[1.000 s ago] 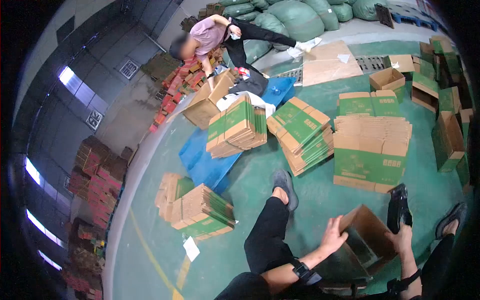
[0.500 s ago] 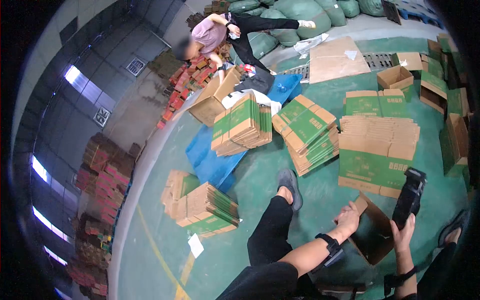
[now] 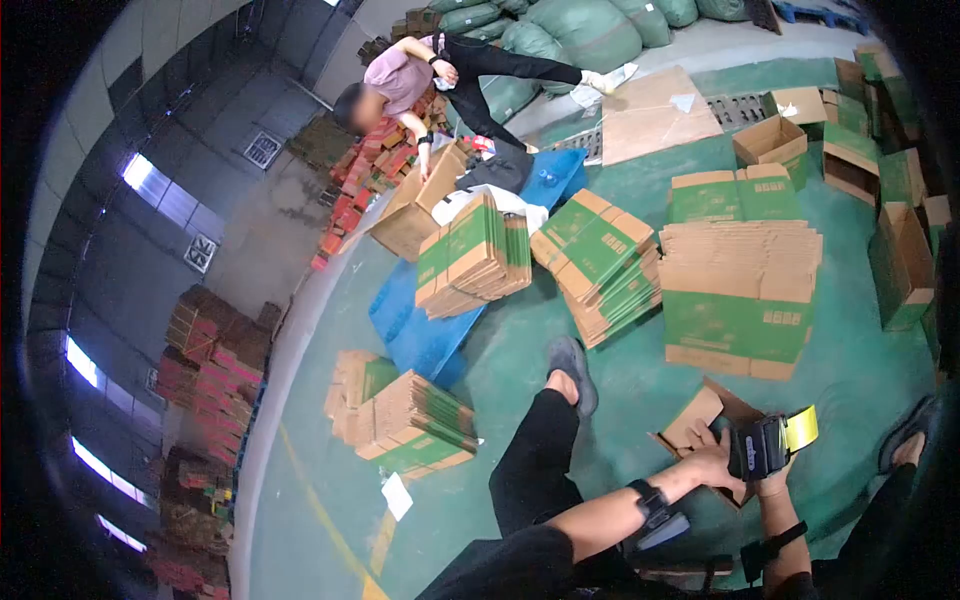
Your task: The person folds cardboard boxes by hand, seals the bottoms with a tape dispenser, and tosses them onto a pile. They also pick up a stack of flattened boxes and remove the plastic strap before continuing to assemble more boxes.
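I sit on the green floor with a small brown cardboard box (image 3: 700, 412) between my legs. My left hand (image 3: 712, 462) presses on the box's flaps. My right hand (image 3: 772, 482) grips a black tape dispenser (image 3: 760, 446) with a yellowish tape roll at its end, laid across the box top close to my left hand. My left leg in black trousers and a grey shoe (image 3: 570, 365) stretches forward. Both wrists wear black bands.
Stacks of flat green-and-brown cartons (image 3: 738, 285) (image 3: 598, 262) (image 3: 472, 255) (image 3: 405, 420) lie ahead. A blue pallet (image 3: 410, 325) sits left of centre. Another person in a pink shirt (image 3: 400, 75) bends over an open carton (image 3: 415, 205). Assembled boxes (image 3: 900, 255) line the right.
The tape dispenser came down from upright beside the box to lie across its top. My left hand shifted onto the flaps, and the box now sits closed-side up.
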The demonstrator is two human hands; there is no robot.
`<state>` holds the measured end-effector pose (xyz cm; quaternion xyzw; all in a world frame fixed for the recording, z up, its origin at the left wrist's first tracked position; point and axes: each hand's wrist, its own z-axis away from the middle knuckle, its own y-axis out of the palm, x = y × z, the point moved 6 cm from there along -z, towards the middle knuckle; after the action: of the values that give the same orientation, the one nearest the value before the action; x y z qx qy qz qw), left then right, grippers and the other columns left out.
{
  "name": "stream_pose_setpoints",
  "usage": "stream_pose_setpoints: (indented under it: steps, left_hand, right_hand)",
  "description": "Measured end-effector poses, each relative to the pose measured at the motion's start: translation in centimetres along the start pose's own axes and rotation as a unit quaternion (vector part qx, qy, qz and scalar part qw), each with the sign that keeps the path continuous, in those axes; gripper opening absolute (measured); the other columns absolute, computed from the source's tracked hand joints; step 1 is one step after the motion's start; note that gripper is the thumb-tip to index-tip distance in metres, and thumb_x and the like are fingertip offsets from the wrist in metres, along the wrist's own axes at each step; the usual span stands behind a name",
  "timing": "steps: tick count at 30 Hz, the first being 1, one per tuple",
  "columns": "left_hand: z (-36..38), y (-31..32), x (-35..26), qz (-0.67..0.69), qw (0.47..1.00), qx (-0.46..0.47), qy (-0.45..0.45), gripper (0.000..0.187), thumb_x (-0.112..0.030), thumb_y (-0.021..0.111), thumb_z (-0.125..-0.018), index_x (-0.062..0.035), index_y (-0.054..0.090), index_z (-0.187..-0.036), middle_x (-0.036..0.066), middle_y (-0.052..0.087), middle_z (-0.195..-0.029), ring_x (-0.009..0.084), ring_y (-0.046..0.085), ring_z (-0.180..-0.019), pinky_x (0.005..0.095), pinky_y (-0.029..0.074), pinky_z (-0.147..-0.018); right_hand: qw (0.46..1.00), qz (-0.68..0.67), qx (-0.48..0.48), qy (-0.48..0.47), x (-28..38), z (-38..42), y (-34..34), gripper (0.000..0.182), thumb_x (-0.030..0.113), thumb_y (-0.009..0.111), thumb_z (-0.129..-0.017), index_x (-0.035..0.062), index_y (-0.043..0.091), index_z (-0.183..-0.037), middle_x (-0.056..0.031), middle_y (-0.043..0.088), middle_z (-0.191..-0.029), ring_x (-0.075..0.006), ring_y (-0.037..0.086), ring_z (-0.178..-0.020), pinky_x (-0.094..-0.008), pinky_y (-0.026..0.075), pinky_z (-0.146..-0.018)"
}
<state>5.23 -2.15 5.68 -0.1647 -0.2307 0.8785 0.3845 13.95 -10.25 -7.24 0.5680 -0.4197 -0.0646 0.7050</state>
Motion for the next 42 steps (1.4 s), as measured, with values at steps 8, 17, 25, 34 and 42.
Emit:
stream_pose_setpoints:
  steps: [8, 17, 25, 34, 42]
  left_hand:
    - [-6.3, 2.1, 0.3, -0.109, 0.982, 0.083, -0.128, 0.117, -0.053, 0.072, -0.058, -0.0043, 0.002, -0.138, 0.033, -0.016, -0.135, 0.0534, 0.005, -0.124, 0.0546, 0.036, -0.092]
    - [-3.6, 1.4, 1.8, -0.019, 0.995, -0.092, -0.019, 0.085, -0.036, 0.072, -0.062, -0.0016, 0.034, -0.130, 0.034, 0.022, -0.133, 0.0443, 0.027, -0.122, 0.0427, 0.034, -0.096]
    - [-0.3, -0.6, 11.1, 0.095, 0.841, -0.517, 0.130, 0.034, -0.018, 0.048, -0.083, -0.0054, 0.051, -0.115, 0.021, 0.038, -0.126, 0.0391, 0.040, -0.110, 0.0464, 0.032, -0.093]
    - [-7.4, -2.0, 7.9, 0.120, 0.852, -0.508, 0.021, 0.051, -0.019, 0.043, -0.085, 0.0029, 0.028, -0.129, 0.031, 0.031, -0.128, 0.0409, 0.043, -0.108, 0.0437, 0.038, -0.091]
    - [-7.3, -2.6, 8.2, 0.183, 0.870, -0.457, 0.032, 0.042, -0.026, 0.043, -0.086, -0.0043, 0.037, -0.121, 0.018, 0.049, -0.101, 0.0363, 0.052, -0.092, 0.0470, 0.045, -0.074]
  right_hand:
    - [0.530, 0.799, 0.039, -0.280, 8.8, -0.7, 11.8, 0.041, -0.003, 0.053, -0.067, 0.0015, 0.048, -0.108, -0.0197, 0.048, -0.109, -0.0401, 0.043, -0.103, -0.0467, 0.034, -0.088]
    - [0.625, 0.758, -0.023, -0.187, 3.6, 1.6, 6.1, 0.039, 0.002, 0.058, -0.071, -0.0005, 0.052, -0.110, -0.0203, 0.048, -0.115, -0.0398, 0.044, -0.105, -0.0457, 0.032, -0.092]
    - [0.691, 0.709, -0.044, -0.131, 4.5, 1.3, 7.2, 0.039, 0.000, 0.054, -0.073, 0.0031, 0.050, -0.112, -0.0172, 0.050, -0.112, -0.0374, 0.043, -0.109, -0.0409, 0.031, -0.095]
    - [0.781, 0.622, -0.055, -0.024, 5.5, -0.8, 7.9, 0.030, 0.000, 0.056, -0.075, 0.0009, 0.052, -0.104, -0.0129, 0.053, -0.102, -0.0275, 0.048, -0.099, -0.0355, 0.036, -0.088]
    - [0.538, 0.828, -0.057, -0.145, 1.3, -0.9, 3.9, 0.029, 0.015, 0.048, -0.079, 0.0032, 0.054, -0.105, -0.0145, 0.054, -0.111, -0.0361, 0.048, -0.104, -0.0412, 0.041, -0.086]
